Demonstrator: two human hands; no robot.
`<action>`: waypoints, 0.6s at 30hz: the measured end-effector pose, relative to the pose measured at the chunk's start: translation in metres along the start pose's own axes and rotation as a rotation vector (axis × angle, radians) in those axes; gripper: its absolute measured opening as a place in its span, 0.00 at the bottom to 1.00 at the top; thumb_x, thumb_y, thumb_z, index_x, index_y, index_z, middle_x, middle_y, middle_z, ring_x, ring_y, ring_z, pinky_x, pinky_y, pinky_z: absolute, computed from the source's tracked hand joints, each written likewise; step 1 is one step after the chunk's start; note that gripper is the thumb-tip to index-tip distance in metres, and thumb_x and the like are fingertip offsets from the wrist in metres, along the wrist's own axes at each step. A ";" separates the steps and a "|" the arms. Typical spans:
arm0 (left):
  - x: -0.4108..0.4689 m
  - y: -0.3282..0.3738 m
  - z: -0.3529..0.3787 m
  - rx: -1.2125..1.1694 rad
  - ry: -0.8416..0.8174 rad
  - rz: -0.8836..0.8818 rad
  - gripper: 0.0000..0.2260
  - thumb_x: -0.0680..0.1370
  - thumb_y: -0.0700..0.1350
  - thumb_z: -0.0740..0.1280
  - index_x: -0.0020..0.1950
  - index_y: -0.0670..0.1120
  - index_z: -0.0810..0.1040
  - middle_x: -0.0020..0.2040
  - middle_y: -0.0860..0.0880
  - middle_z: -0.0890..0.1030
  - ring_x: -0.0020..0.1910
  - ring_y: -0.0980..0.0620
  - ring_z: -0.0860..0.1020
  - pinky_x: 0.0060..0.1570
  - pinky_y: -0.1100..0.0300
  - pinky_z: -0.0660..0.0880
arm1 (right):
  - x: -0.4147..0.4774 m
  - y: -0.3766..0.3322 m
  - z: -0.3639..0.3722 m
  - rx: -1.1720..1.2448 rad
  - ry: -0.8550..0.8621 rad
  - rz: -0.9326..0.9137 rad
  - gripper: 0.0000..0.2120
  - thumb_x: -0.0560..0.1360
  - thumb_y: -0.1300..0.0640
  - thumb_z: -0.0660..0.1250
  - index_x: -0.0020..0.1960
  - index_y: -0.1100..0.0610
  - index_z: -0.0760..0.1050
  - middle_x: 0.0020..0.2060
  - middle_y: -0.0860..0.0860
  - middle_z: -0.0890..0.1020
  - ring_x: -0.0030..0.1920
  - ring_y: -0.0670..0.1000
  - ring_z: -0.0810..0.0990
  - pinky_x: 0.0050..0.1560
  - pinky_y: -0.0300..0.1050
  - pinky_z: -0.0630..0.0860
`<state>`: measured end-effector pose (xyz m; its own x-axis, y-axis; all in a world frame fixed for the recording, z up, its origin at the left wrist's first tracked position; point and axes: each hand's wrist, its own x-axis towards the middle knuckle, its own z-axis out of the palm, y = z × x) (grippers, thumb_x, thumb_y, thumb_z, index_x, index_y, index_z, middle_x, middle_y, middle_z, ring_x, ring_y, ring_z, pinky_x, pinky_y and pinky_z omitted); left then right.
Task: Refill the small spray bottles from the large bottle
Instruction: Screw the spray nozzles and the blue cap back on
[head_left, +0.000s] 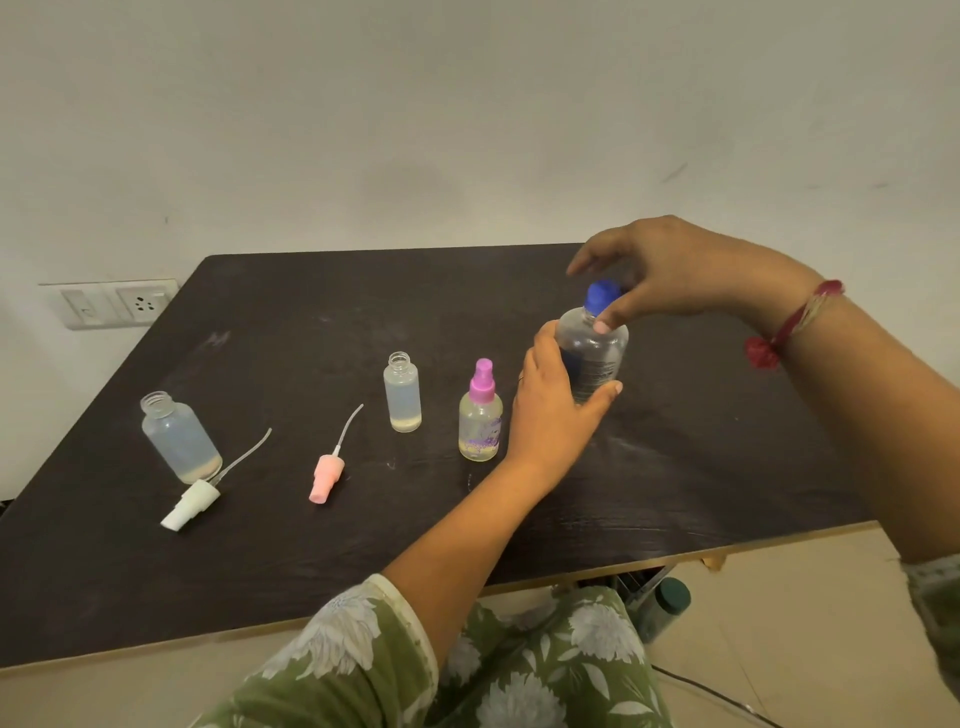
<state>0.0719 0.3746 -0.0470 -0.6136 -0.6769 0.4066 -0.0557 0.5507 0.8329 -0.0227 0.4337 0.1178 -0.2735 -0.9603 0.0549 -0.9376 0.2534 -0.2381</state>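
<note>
The large clear bottle (597, 348) with a blue cap (601, 295) stands at the right of the dark table (311, 322). My left hand (556, 400) wraps around its body. My right hand (670, 270) grips the blue cap from above. Left of it stands a small spray bottle (480, 421) with a purple spray top. An uncapped small bottle (402, 392) stands in the middle, and a pink spray head (327, 475) lies near it. At the far left stands another uncapped bottle (179, 436), with a white spray head (192, 504) lying in front of it.
The table's front edge (675, 558) runs diagonally above my lap. A wall socket (117, 304) sits behind the table's left corner. A dark green bottle (667, 603) stands on the floor under the table's right side, and a cable (727, 696) lies on the floor.
</note>
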 end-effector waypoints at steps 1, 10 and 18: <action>0.000 0.000 0.000 -0.003 0.002 0.002 0.35 0.72 0.50 0.73 0.73 0.47 0.59 0.67 0.47 0.69 0.65 0.48 0.70 0.61 0.49 0.72 | -0.002 0.000 -0.002 0.004 -0.016 -0.008 0.19 0.68 0.58 0.75 0.57 0.47 0.76 0.48 0.43 0.77 0.45 0.45 0.77 0.48 0.41 0.70; 0.000 -0.001 0.000 0.013 -0.001 0.010 0.36 0.73 0.51 0.73 0.74 0.46 0.57 0.68 0.47 0.68 0.66 0.48 0.69 0.63 0.51 0.72 | 0.008 -0.002 -0.008 -0.134 0.006 -0.016 0.11 0.68 0.58 0.75 0.50 0.55 0.82 0.41 0.48 0.83 0.43 0.46 0.80 0.42 0.37 0.72; 0.000 -0.001 0.001 0.019 0.004 0.001 0.36 0.73 0.51 0.73 0.74 0.46 0.58 0.68 0.46 0.69 0.66 0.48 0.70 0.63 0.51 0.71 | 0.008 -0.015 0.005 -0.323 0.078 0.104 0.24 0.73 0.42 0.68 0.29 0.60 0.71 0.23 0.52 0.75 0.28 0.50 0.75 0.29 0.42 0.65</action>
<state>0.0712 0.3747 -0.0481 -0.6101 -0.6787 0.4088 -0.0704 0.5603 0.8253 -0.0096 0.4221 0.1173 -0.3748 -0.9189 0.1232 -0.9201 0.3849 0.0720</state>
